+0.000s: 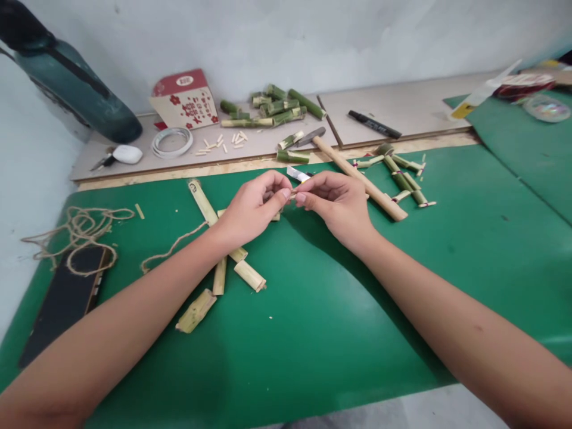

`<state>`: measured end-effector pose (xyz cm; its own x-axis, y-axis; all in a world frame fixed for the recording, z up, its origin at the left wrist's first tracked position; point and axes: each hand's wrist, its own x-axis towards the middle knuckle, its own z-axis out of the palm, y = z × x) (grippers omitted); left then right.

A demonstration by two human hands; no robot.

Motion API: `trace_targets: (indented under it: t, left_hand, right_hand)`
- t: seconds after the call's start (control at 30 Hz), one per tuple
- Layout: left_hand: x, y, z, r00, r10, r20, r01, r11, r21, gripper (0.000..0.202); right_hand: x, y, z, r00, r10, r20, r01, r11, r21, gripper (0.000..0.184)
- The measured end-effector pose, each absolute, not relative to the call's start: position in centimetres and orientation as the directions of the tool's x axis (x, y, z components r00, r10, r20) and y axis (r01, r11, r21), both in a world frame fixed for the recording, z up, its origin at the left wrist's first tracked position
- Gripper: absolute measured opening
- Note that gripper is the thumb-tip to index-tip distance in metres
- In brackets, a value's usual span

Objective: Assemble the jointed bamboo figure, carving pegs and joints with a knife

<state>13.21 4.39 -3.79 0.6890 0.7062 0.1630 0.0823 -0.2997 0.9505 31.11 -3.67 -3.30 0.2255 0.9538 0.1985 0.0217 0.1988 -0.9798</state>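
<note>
My left hand [257, 202] and my right hand [337, 202] meet above the green mat, thumbs and fingertips pinched together. Between them shows a tiny tan bit that looks like twine [293, 193]; most of it is hidden by the fingers. Under my left wrist lies a figure of joined bamboo pieces [203, 202], partly covered by the arm. From it a length of twine runs left. Loose-looking bamboo segments [196, 311] lie nearer me. Just behind my right fingertips is a cutter knife [298, 174], partly hidden.
A hammer [357, 173] lies right of my hand, beside a smaller bamboo figure [404, 176]. Coiled twine [84, 232] rests over a black phone-like slab [67, 304]. On the back ledge are cut bamboo pieces [277, 107], a tape roll [172, 142], a marker [374, 124] and a bottle [80, 89].
</note>
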Motion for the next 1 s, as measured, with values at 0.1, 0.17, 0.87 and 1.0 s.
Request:
trace_targets:
  t: [0.1, 0.17, 0.87, 1.0]
  left_hand:
    - [13.2, 4.3, -3.8, 0.677, 0.719, 0.159, 0.065, -0.274, 0.959, 0.019]
    - [13.2, 4.2, -3.7, 0.673, 0.724, 0.151, 0.066, -0.262, 0.963, 0.019]
    - [12.9, 3.8, -2.5, 0.705, 0.692, 0.156, 0.227, -0.429, 0.874, 0.011]
    - [12.9, 3.7, -2.3, 0.726, 0.667, 0.170, 0.259, -0.493, 0.831, 0.008]
  right_hand:
    - [31.1, -3.7, -3.3, 0.239, 0.951, 0.196, 0.006, 0.200, -0.980, 0.036]
    - [31.1, -3.7, -3.4, 0.249, 0.950, 0.190, 0.005, 0.194, -0.981, 0.037]
    - [30.9, -3.8, -3.4, 0.258, 0.950, 0.176, -0.020, 0.187, -0.982, 0.032]
    - [30.9, -3.7, -3.5, 0.237, 0.959, 0.156, 0.000, 0.161, -0.987, 0.025]
